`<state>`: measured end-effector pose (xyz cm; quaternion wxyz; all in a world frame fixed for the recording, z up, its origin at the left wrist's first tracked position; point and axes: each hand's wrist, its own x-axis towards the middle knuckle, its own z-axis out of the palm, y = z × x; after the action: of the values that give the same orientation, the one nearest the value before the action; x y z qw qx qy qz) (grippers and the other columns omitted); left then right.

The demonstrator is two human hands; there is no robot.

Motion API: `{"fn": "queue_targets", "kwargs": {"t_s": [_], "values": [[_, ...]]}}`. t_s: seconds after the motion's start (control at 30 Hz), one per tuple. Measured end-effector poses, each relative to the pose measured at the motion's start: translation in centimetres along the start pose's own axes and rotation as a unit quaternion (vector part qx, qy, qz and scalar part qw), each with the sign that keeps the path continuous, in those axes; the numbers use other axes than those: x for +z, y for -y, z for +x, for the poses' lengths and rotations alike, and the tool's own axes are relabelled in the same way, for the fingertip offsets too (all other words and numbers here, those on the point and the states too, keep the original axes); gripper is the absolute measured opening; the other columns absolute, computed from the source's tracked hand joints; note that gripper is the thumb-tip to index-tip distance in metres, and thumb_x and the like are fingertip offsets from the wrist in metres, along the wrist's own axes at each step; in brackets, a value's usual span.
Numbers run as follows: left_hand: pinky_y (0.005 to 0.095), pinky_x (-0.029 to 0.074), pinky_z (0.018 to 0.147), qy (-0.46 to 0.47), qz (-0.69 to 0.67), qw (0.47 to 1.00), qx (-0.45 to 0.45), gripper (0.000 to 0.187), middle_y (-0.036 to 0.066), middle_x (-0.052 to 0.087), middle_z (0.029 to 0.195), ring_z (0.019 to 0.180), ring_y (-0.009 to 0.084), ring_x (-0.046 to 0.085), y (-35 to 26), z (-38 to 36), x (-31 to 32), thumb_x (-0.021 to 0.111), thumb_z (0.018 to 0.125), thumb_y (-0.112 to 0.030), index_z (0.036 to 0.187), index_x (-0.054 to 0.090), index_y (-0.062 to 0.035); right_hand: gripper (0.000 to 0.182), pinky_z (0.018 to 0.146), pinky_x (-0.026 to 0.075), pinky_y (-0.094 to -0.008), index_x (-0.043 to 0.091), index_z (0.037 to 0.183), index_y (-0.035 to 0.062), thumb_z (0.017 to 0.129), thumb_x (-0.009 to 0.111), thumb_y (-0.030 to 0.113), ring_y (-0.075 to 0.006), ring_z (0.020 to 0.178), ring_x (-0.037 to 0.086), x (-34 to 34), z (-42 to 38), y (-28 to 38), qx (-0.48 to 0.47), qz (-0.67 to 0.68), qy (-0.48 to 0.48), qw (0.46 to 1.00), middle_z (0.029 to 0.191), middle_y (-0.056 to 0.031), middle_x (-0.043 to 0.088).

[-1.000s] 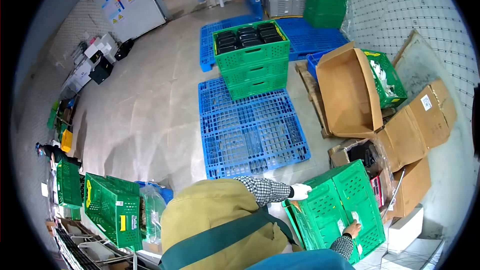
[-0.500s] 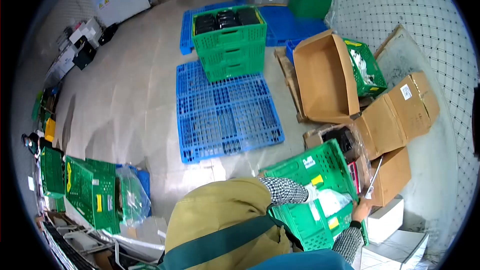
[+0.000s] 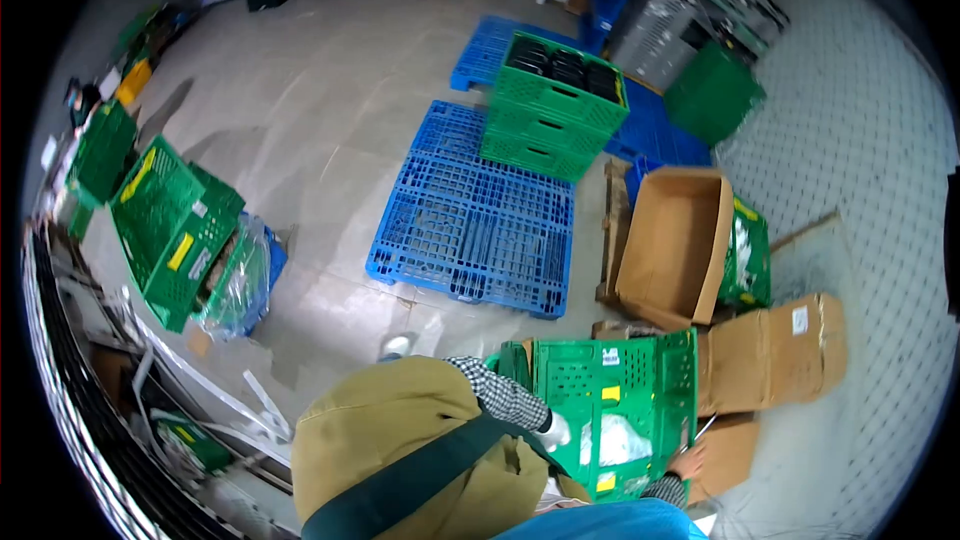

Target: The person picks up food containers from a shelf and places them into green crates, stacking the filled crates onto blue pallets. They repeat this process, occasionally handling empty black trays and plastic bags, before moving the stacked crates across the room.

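A green plastic crate (image 3: pixel 570 375) lies in front of my body at the bottom right. Inside it is a crumpled white plastic bag (image 3: pixel 618 440), and yellow and white labels show on its surfaces. My left hand (image 3: pixel 555 432), in a white glove below a checked sleeve, grips the crate's left side; its fingertips are hard to make out. On the right-hand edge, my right hand (image 3: pixel 688 460) is closed round the rim. A thin metallic rod (image 3: pixel 706 428) shows just above that hand, against a cardboard box.
A blue pallet (image 3: pixel 470 230) bears stacked green crates (image 3: pixel 555 125) with black items on top. Open cardboard boxes (image 3: pixel 675 245) stand at the right, near a wall. More green crates (image 3: pixel 165 230) and a metal frame (image 3: pixel 210 390) are at the left. A person (image 3: pixel 80 100) is farther off.
My view has turned, shifting the surroundings. The green crate now sits squarer and farther left in view, with both hands still at its sides. A shoe has come into view beside my clothing.
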<state>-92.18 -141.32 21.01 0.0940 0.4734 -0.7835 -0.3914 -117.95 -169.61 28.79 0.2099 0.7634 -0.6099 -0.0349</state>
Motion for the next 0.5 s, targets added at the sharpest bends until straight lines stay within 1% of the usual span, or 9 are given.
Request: {"fn": "queue_targets", "kwargs": {"t_s": [0.03,0.1,0.17,0.2,0.3,0.37,0.4,0.47,0.5], "values": [[0.0436,0.047,0.081,0.049,0.07,0.996,0.027,0.042,0.019,0.063,0.098,0.093,0.0348,0.06,0.3,-0.9,-0.3,0.063,0.077,-0.033,0.108,0.058,-0.0051,0.079,0.092,0.039,-0.0406,0.03,0.139,0.0104,0.075,0.069,0.035,-0.0264,0.113,0.048,-0.1,-0.9,0.4,-0.012,-0.013,-0.023,1.0,0.125,-0.0101,0.048],[0.0435,0.048,0.078,0.021,0.04,0.999,0.018,0.039,0.019,0.063,0.093,0.09,0.0345,0.061,1.0,-5.1,-1.4,0.063,0.077,-0.032,0.104,0.06,-0.0044,0.062,0.093,0.04,-0.0409,0.037,0.135,0.0104,0.08,0.058,0.028,-0.027,0.111,0.049,-4.0,-4.5,2.5,-0.024,-0.025,0.026,0.999,0.122,-0.0101,0.05],[0.0436,0.048,0.076,-0.026,0.029,0.999,-0.009,0.037,0.018,0.063,0.089,0.087,0.0344,0.061,2.3,-9.9,-2.5,0.064,0.076,-0.032,0.1,0.061,-0.004,0.058,0.094,0.039,-0.0414,0.036,0.135,0.0103,0.082,0.055,0.026,-0.0274,0.113,0.048,-3.0,-6.2,4.1,0.011,0.018,0.059,0.998,0.122,-0.0102,0.05],[0.0437,0.048,0.075,-0.053,0.032,0.998,-0.028,0.036,0.018,0.063,0.088,0.086,0.0343,0.061,2.8,-13.1,-3.6,0.064,0.076,-0.031,0.099,0.061,-0.0038,0.049,0.09,0.041,-0.0427,0.039,0.132,0.0106,0.085,0.05,0.021,-0.028,0.113,0.049,1.7,-6.7,3.3,0.002,-0.044,-0.07,0.997,0.119,-0.0107,0.052],[0.0439,0.048,0.073,-0.138,0.028,0.989,-0.042,0.033,0.017,0.063,0.085,0.084,0.0343,0.061,5.9,-22.5,-5.2,0.064,0.075,-0.031,0.095,0.062,-0.0033,0.036,0.082,0.045,-0.0442,0.047,0.123,0.0109,0.088,0.045,0.019,-0.0292,0.105,0.053,-5.3,-11.2,10.2,0.103,0.074,-0.039,0.991,0.113,-0.0104,0.053],[0.0441,0.048,0.074,-0.157,0.016,0.986,-0.053,0.034,0.016,0.064,0.087,0.085,0.0343,0.061,8.2,-30.1,-6.0,0.063,0.075,-0.029,0.097,0.062,-0.0034,0.034,0.079,0.044,-0.0435,0.048,0.122,0.0106,0.089,0.044,0.019,-0.0288,0.102,0.054,-8.1,-14.4,17.4,0.06,0.089,-0.004,0.994,0.11,-0.0108,0.054],[0.0453,0.048,0.071,-0.209,0.02,0.977,-0.037,0.032,0.018,0.064,0.082,0.079,0.0357,0.061,10.7,-32.9,-5.1,0.062,0.074,-0.029,0.09,0.063,-0.0016,0.033,0.077,0.044,-0.0432,0.048,0.121,0.0104,0.089,0.043,0.02,-0.0287,0.1,0.054,-9.2,-15.9,21.4,0.021,0.092,0.031,0.995,0.109,-0.011,0.055],[0.0468,0.048,0.066,-0.198,0.041,0.976,-0.076,0.032,0.02,0.063,0.074,0.072,0.0373,0.062,13.1,-41.2,-5.8,0.061,0.072,-0.031,0.08,0.065,0.0002,0.031,0.074,0.044,-0.0425,0.049,0.119,0.0101,0.091,0.042,0.02,-0.0284,0.096,0.055,-11.2,-18.4,29.1,-0.092,0.09,0.142,0.981,0.107,-0.0114,0.056],[0.0472,0.048,0.064,-0.227,0.031,0.966,-0.12,0.033,0.021,0.062,0.07,0.069,0.0379,0.061,14.2,-45.1,-5.7,0.061,0.072,-0.032,0.077,0.065,0.0007,0.03,0.072,0.044,-0.0422,0.049,0.119,0.0099,0.091,0.041,0.021,-0.0282,0.094,0.055,-12.3,-19.4,33.3,-0.15,0.095,0.215,0.96,0.105,-0.0116,0.057]]}}
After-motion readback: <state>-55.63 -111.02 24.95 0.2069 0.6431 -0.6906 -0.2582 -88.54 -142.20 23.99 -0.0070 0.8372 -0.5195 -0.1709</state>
